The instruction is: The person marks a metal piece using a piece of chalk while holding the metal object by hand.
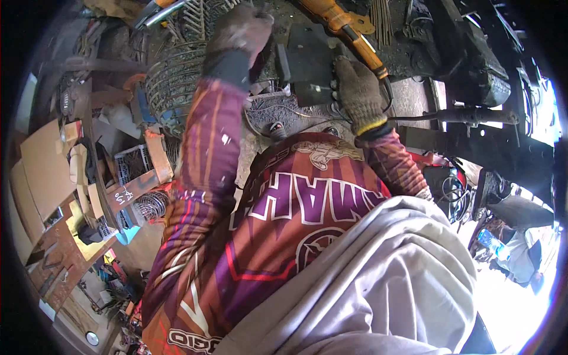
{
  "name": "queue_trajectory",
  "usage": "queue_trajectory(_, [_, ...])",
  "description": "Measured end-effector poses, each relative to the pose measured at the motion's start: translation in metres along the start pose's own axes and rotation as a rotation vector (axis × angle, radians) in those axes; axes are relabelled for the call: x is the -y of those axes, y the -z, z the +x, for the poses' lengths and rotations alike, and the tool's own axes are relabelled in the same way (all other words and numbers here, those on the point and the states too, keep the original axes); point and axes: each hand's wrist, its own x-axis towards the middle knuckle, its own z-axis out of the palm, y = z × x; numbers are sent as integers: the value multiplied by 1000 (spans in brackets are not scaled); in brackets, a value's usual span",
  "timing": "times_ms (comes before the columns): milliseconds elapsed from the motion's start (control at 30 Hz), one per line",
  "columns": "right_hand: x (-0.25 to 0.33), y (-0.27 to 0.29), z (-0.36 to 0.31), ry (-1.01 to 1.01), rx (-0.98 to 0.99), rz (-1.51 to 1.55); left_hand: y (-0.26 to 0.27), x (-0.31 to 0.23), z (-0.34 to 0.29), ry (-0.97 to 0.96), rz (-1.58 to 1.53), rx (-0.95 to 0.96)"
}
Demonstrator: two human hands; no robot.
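Observation:
My left hand (239, 31), in a grey work glove, is over the far left part of the bench and slightly blurred. Its fingers look curled, but what they close on, if anything, is hidden. My right hand (358, 92), in a grey knitted glove with a yellow cuff edge, has its fingers bent at the right edge of a dark flat metal plate (313, 64). An upright dark metal strip (283, 63) stands along the plate's left side. Just beyond my right hand lies an orange power tool (343, 25) with a cord.
A coil of ribbed steel wire (171, 80) lies left of my left forearm. Thin metal rods (383, 22) and dark steel parts cover the bench's far right. Another orange tool (161, 5) is at the far left. Cardboard (50, 171) leans at left; a hose (467, 116) runs rightward.

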Motion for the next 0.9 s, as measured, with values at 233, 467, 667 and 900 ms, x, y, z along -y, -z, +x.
queue_trajectory(233, [10, -21, 7, 255, 71, -279, -51, 28, -78, -32, -491, -88])
queue_trajectory(467, [26, -20, 13, -20, 142, -198, -71, 34, -84, -104, -479, -252])
queue_trajectory(667, [26, -15, 20, 68, 180, -338, -72, 32, -84, 2, -454, -229])
queue_trajectory(900, [17, -17, 11, 180, 94, -179, -64, 23, -95, 55, -452, -250])
